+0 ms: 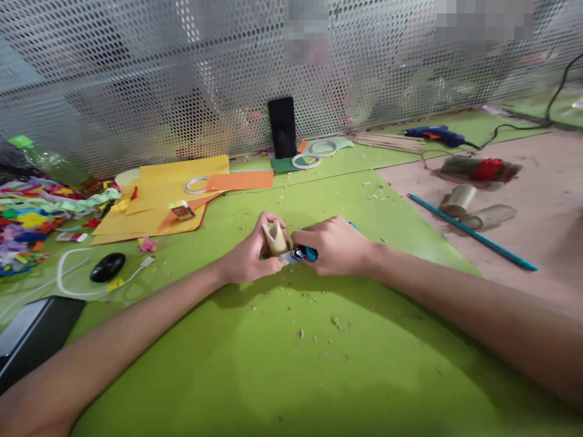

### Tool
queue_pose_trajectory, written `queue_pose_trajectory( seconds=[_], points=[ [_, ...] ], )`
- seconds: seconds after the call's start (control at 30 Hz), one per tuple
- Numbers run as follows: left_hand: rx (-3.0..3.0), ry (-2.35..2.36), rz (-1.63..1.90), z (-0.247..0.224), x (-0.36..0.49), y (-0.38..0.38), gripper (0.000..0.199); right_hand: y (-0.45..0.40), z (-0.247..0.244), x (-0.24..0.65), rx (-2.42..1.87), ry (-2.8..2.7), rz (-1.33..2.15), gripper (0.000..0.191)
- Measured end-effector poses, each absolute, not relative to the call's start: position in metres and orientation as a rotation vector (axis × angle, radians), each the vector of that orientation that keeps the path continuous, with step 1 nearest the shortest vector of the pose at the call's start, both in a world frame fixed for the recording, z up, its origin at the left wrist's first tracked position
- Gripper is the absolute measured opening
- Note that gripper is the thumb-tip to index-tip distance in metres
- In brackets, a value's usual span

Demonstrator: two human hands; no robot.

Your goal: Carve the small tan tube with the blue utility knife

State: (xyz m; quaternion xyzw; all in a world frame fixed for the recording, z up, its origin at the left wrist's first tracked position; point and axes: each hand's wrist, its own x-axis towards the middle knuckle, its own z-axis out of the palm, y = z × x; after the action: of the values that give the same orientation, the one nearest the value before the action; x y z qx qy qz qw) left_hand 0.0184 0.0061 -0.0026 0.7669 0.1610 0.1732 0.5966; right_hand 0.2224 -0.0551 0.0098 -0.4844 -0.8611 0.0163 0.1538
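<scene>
A short pale bamboo piece (276, 239) with a V-shaped notch in its top edge is held between the thumb and fingers of my left hand (252, 255). My right hand (334, 247) is closed around a blue utility knife (311, 253). The knife's blade (289, 258) points left, close to the bottom of the bamboo and my left thumb; whether it touches the bamboo is not clear. Small shavings (336, 323) lie on the green tabletop (237, 376) below both hands.
Yellow sheets (182, 182), tape rings (306, 161) and an upright black phone (282, 127) stand behind. A mouse (107, 267) and craft pieces (31, 218) are left. Right are a blue stick (473, 232), bamboo pieces (492, 216) and a glue gun (436, 135).
</scene>
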Motion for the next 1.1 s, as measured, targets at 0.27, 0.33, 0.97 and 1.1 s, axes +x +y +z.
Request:
queue_pose_trajectory(
  seconds=[0.27,0.33,0.97,1.1],
  points=[
    [1.853,0.417,0.310,0.004,0.015,0.006,0.042,-0.055,0.009,0.221,-1.388,-2.499,0.053,0.008],
    [1.849,0.422,0.299,0.008,0.015,0.004,0.042,-0.055,0.009,0.221,-1.378,-2.509,0.062,0.008],
    [1.799,0.452,0.251,0.017,0.017,0.001,0.035,-0.054,0.008,0.223,-1.338,-2.498,0.087,0.006],
    [1.781,0.439,0.264,0.015,0.016,0.001,0.032,-0.055,0.010,0.224,-1.335,-2.499,0.078,0.006]
  ],
)
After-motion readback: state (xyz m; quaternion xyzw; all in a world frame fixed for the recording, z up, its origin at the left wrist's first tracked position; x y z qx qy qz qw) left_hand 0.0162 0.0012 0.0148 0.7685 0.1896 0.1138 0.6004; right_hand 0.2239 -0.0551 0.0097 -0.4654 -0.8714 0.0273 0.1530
